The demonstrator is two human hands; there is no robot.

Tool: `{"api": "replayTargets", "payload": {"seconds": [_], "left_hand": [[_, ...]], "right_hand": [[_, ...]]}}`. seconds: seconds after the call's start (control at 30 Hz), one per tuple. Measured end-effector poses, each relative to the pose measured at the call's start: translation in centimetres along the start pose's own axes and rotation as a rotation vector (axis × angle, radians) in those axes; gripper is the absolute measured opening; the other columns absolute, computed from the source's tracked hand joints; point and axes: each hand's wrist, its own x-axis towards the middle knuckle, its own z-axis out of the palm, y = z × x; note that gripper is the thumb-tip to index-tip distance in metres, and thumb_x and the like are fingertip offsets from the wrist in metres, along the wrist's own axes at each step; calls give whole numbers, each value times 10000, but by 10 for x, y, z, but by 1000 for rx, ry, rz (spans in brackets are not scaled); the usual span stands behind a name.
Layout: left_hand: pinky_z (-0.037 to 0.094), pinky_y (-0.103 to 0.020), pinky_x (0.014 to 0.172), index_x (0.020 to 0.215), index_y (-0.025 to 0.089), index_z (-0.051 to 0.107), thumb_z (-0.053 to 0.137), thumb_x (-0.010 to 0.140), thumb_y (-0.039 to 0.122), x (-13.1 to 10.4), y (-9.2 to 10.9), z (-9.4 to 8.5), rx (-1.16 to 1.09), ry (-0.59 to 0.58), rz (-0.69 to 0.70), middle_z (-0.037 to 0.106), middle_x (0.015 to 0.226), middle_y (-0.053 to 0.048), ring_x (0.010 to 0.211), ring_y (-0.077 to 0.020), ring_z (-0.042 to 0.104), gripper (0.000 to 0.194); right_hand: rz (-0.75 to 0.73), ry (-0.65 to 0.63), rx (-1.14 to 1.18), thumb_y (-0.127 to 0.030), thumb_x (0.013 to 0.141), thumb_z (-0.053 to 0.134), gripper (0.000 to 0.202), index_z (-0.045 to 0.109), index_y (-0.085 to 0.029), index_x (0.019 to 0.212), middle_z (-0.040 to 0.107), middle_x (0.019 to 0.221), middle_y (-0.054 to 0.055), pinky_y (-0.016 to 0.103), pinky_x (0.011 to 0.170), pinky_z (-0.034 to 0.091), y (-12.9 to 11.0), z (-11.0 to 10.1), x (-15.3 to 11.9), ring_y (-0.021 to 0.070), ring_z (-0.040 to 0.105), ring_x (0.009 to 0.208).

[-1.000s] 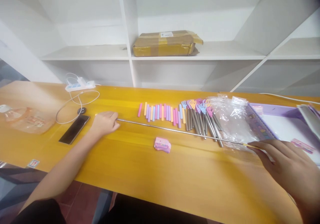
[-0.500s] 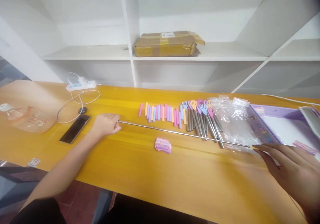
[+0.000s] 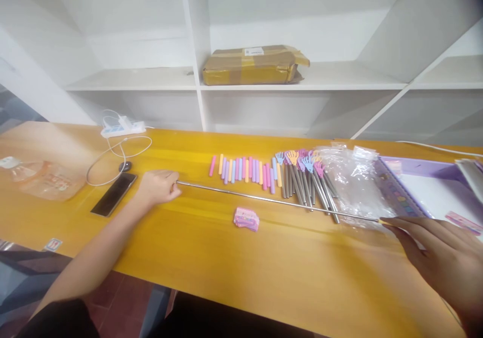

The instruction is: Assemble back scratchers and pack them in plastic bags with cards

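Observation:
An extended telescopic back scratcher [image 3: 277, 201], a thin silver rod, stretches across the view above the table. My left hand [image 3: 157, 186] is closed around its left end. At the other end, where a bit of yellow shows, my right hand [image 3: 439, 252] pinches it; whatever lies inside those fingers is hidden. Behind the rod lies a pile of collapsed back scratchers [image 3: 307, 177] with blue, yellow, pink and purple hand-shaped heads. Left of that pile, coloured tubes [image 3: 247, 170] lie in a row. In front of the rod rests a small stack of pink cards [image 3: 246, 219].
Clear plastic bags [image 3: 350, 182] lie beside a purple tray [image 3: 407, 197] on the right. To the left are a phone [image 3: 113, 195], a cable with a power strip [image 3: 124, 127], and an orange transparent bag [image 3: 51, 179]. A taped carton [image 3: 252, 69] sits on the white shelf behind.
My left hand has shifted very slightly left with the rod's end. My right hand still pinches the other end, and the things on the table have not moved.

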Motion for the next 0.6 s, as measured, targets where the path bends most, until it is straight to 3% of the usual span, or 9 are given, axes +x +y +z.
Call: {"api": "replayTargets", "payload": {"seconds": [0.27,0.6], "left_hand": [[255,-301,547,654,208,588,522,758,263,2,-1,1,29,5,19,664,605,-48,560,-195,579,135],[251,-297,511,684,200,668,502,762,340,9,0,0,83,-116,-57,699,616,-82,556,-236,633,231]], "right_hand": [[11,-30,-1,-266,959,654,104,741,-286,1013,771,961,25,388,753,554,2,3,-4,244,718,818],[17,-31,-12,-273,958,623,163,779,-301,996,749,909,34,377,709,508,-2,3,3,243,670,811]]}}
